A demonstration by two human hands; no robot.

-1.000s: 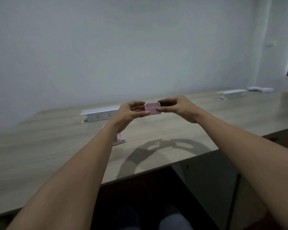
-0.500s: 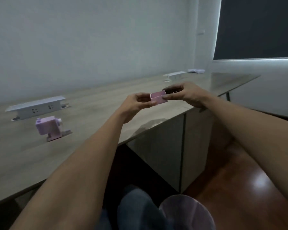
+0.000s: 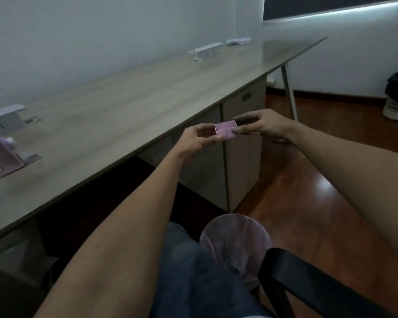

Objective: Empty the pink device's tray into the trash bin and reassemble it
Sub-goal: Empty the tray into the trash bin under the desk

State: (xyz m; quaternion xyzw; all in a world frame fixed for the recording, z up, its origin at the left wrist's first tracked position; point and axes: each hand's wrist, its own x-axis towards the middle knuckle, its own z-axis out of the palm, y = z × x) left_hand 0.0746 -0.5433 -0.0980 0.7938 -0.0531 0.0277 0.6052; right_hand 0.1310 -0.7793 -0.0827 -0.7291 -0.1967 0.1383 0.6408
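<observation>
Pink plastic, thin-walled and open-topped: the tray [image 3: 225,129] is held in the air between both hands, off the bench [image 3: 124,106] edge. Left hand [image 3: 193,140] pinches its near-left end with fingertips; right hand [image 3: 265,126] pinches the right end likewise. Judged light, rigid, smooth enough to slip if squeezed at the corners; best held by the short end walls, as now. Contents cannot be made out. The trash bin [image 3: 236,246], lined with a pale bag, stands below beside the knee. The pink device [image 3: 1,154] sits on the bench, far left, well apart.
</observation>
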